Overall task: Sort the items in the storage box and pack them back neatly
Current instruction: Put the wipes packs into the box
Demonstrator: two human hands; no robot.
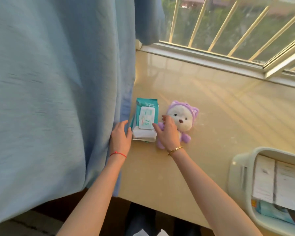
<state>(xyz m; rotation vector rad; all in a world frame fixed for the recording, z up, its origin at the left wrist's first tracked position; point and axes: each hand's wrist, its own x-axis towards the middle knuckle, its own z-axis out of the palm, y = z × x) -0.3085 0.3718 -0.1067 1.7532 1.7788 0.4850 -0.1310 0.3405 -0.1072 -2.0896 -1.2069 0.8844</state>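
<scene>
Storage box [242,176] sitting at 4 o'clock, packets inside. Left hand [120,137] and right hand [167,133], fingers straight and relaxed, are touching the wipes pack [146,116] flanks at centre; plush toy [180,121] lying just beside at 3 o'clock of pack, on the sill [228,108].

A home, most likely a bedroom or living room, seen from beside a window. A wide, glossy cream windowsill [211,103] fills the centre. From 9 to 12 o'clock hangs a pale blue curtain [58,82]. At 1 to 2 o'clock, cream window bars [228,23] stand before blurred greenery outside. A purple plush toy [182,120] sits on the sill near centre, a domestic touch.
</scene>
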